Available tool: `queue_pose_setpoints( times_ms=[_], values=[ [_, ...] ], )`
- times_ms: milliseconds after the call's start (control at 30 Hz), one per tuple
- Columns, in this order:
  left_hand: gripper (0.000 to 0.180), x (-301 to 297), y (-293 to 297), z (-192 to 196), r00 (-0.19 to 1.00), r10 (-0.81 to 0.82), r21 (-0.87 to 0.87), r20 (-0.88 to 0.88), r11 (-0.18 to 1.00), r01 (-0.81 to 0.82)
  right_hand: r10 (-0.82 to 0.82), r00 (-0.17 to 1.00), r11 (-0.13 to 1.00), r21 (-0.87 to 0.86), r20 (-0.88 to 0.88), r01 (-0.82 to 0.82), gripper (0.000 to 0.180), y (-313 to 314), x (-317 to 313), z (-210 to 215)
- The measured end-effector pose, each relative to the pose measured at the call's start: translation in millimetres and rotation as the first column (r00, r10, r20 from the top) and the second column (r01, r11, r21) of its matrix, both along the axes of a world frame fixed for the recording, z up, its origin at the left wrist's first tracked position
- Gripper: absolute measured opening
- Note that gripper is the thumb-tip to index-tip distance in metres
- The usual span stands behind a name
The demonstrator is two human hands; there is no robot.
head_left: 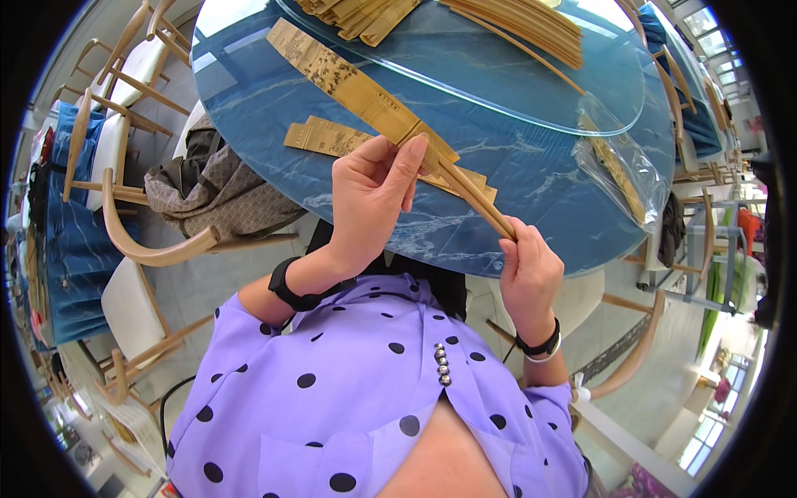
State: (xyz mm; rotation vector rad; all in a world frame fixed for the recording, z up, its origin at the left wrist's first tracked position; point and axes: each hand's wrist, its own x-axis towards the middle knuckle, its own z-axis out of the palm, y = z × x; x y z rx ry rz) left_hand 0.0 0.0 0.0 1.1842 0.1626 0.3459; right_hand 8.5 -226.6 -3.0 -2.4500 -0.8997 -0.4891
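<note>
A long gold paper chopstick sleeve [344, 79] with dark printed patterns slants up over the table. My left hand [374, 195] is closed on its lower end, thumb on top. From that end a pair of light wooden chopsticks [477, 203] sticks out toward the lower right. My right hand [531, 266] pinches the free ends of the chopsticks. How far the sticks reach into the sleeve is hidden. Beneath the left hand, more gold sleeves [324, 137] lie on the table, partly covered by the hand.
The round table [274, 108] has a blue marbled top and a raised glass turntable [498, 95]. On the turntable lie stacked gold sleeves [357, 17] and a pile of chopsticks [523, 33]. A clear plastic bag [618, 170] rests at right. A chair [158, 249] with a brown bag [220, 187] stands left.
</note>
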Motion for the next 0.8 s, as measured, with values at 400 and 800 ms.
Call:
queue_pose_setpoints(
  times_ms=[400,800],
  values=[
    [0.026,1.1,-15.6,-9.5,0.993,-0.115,-0.058,-0.027,0.992,0.113,0.009,1.000,1.000,-0.011,0.018,-0.009,0.023,3.2,5.9,5.9],
    [0.034,0.8,-1.7,-12.0,0.999,-0.022,-0.012,-0.038,1.000,0.022,0.011,1.000,1.000,0.001,0.016,-0.011,0.025,2.8,1.9,1.2]
  ],
)
